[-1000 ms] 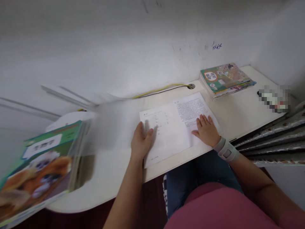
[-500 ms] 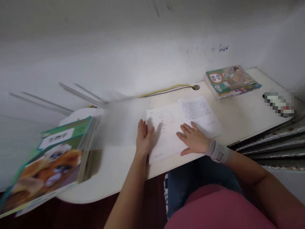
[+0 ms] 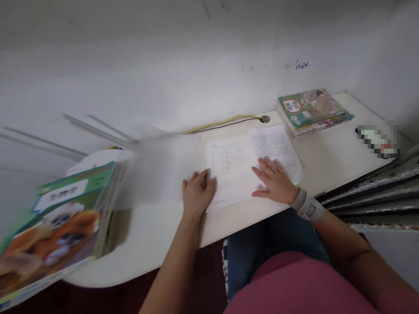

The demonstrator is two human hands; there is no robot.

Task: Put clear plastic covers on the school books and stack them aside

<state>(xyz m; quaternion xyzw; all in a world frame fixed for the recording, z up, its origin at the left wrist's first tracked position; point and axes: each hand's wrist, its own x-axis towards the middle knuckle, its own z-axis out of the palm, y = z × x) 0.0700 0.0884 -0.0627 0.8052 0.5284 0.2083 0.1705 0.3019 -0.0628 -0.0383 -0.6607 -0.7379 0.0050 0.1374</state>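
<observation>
Two printed paper sheets lie side by side on the white desk, overlapping. The left sheet (image 3: 229, 187) carries short scattered lines, and the right sheet (image 3: 271, 141) has a dense block of text and a slightly raised right edge. My left hand (image 3: 197, 192) rests at the left edge of the left sheet, fingers apart and somewhat bent. Lying spread over the lower part of the sheets is my right hand (image 3: 275, 181), palm down, with a grey band on the wrist.
A book stack (image 3: 314, 109) sits at the back right, near a pixelated dark-edged object (image 3: 378, 141). Another stack (image 3: 65, 226) is at the left front. A yellow cable (image 3: 222, 121) runs to a hole in the desk (image 3: 153, 235). Silvery folded material (image 3: 386, 192) lies right.
The sheets have shifted slightly up relative to the desk edge, and the right sheet's edge now curves up. My right hand has moved right. My left hand's fingers have spread beside the left sheet.
</observation>
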